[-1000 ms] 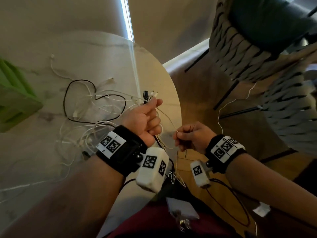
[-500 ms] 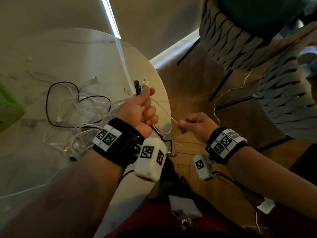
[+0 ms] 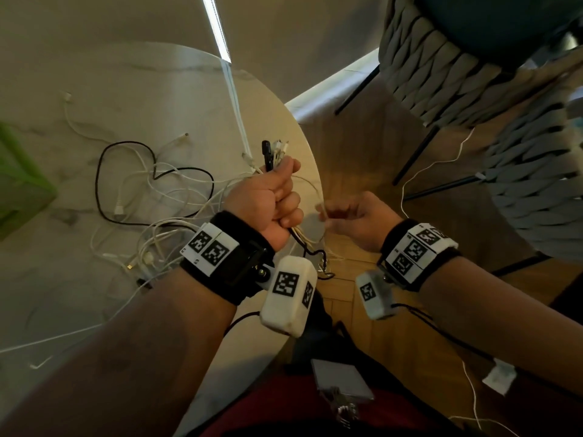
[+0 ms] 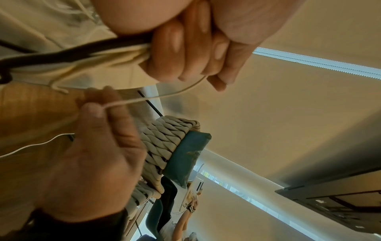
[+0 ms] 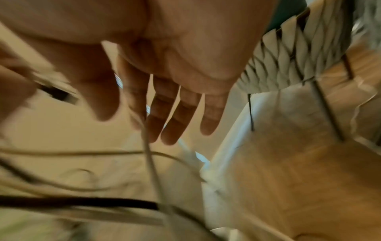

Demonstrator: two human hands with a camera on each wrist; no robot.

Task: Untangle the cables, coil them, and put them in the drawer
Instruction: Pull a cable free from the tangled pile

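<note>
A tangle of white cables and one black cable [image 3: 151, 190] lies on the round marble table [image 3: 94, 310]. My left hand [image 3: 277, 200] is fisted round a bundle of cable ends, whose plugs [image 3: 274, 149] stick up above the fist. The left wrist view shows that fist [image 4: 191, 53] round the black cable [image 4: 62, 53] and several white ones. My right hand [image 3: 347, 216], blurred, sits just right of it off the table edge. There my right hand [image 4: 98, 114] pinches a thin white cable [image 4: 164, 96] that runs up into the left fist.
A green container [image 3: 19, 178] sits at the table's left edge. A woven grey chair [image 3: 441, 74] with thin black legs stands to the right on the wooden floor, and a loose white cable [image 3: 435, 162] trails under it. A card [image 3: 340, 380] hangs at my lap.
My right hand has come closer to the left fist, so the white cable between them now bows slack. The left fist keeps its grip on the bundle.
</note>
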